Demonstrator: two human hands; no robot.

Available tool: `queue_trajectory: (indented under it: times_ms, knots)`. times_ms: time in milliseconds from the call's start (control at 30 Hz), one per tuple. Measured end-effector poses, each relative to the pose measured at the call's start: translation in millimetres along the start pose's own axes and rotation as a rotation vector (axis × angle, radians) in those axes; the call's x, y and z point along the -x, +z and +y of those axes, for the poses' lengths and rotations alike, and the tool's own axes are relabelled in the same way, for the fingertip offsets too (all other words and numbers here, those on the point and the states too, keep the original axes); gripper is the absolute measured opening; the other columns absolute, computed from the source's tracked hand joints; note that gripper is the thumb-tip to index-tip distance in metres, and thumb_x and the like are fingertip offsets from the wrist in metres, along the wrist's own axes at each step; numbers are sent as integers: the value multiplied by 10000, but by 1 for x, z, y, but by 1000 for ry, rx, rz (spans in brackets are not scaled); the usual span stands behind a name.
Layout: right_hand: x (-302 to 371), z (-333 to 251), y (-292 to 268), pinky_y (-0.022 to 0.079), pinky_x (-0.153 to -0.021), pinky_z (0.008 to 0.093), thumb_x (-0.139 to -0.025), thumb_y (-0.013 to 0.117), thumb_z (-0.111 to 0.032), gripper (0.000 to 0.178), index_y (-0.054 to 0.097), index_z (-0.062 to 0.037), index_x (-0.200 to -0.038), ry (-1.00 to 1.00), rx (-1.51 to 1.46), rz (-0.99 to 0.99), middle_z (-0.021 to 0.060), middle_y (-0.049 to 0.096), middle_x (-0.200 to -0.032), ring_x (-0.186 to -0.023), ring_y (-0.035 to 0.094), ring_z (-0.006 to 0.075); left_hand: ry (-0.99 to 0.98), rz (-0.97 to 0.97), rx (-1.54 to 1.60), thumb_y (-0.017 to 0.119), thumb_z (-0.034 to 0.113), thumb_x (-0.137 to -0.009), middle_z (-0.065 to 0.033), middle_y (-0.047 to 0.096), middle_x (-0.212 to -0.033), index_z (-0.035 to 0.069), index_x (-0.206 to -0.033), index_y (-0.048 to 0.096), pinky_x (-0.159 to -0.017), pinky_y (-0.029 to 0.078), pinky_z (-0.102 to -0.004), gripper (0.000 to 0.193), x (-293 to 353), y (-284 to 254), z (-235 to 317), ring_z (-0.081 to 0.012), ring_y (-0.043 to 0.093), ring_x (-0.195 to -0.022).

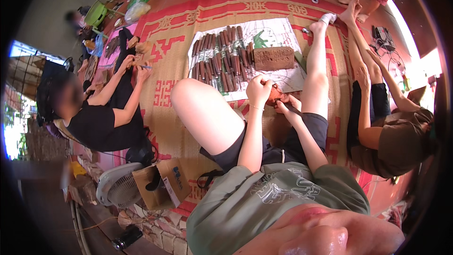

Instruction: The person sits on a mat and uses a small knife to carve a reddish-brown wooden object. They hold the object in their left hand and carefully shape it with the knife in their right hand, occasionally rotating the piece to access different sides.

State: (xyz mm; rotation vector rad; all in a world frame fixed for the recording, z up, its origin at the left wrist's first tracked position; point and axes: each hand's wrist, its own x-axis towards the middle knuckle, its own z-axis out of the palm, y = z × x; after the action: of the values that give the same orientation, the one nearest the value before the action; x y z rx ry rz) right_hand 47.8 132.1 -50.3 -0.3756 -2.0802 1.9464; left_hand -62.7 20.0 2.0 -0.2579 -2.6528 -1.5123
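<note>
I sit on a woven red and tan mat (174, 73) with my knees up. My left hand (259, 89) is closed around a small reddish-brown lump (274, 95), held between my legs. My right hand (287, 106) grips a thin dark tool (293, 110) whose tip meets the lump. In front of my hands lies a white sheet (278, 33) carrying several dark brown sticks (222, 59) in rows and a brown rectangular block (273, 58).
A person in black (101, 118) sits at the left, both hands busy with a small object. Another person in an olive shirt (401, 139) sits at the right, legs stretched out. A white fan (118, 186) and a cardboard box (163, 184) stand by the brick ledge.
</note>
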Motion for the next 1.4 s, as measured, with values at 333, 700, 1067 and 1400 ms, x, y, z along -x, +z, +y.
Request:
queue_trajectory:
  times_ms: [333, 700, 1067, 1400]
  knots:
    - [2, -24, -1, 532, -543, 247, -814, 669, -95, 156, 550, 3, -793, 22, 165, -19, 53, 604, -721, -604, 600, 96, 6, -7, -46, 617, 212, -695, -104, 597, -619, 39, -635, 563, -530, 436, -368, 191, 0, 3, -2, -288, 584, -576]
    - [0, 7, 4, 431, -526, 205, -793, 672, -84, 179, 534, -19, -700, -13, 9, 34, 29, 598, -673, -572, 533, 59, -4, -32, -32, 620, 213, -689, -81, 617, -647, 73, -670, 605, -565, 464, -384, 142, -1, 1, 0, -290, 599, -613]
    - [1, -5, 1, 481, -536, 221, -780, 684, -42, 161, 532, -1, -748, -96, 53, 23, 41, 597, -700, -640, 555, 70, -5, -60, -73, 627, 233, -697, -83, 617, -651, 62, -659, 586, -566, 461, -383, 180, 0, 2, 0, -298, 598, -625]
    - [0, -4, 3, 480, -527, 225, -792, 687, -58, 160, 546, 0, -746, -36, -80, 88, 55, 610, -712, -606, 587, 89, 26, 1, -29, 620, 205, -684, -102, 579, -586, 39, -624, 560, -533, 437, -368, 186, 1, -1, 5, -292, 573, -557]
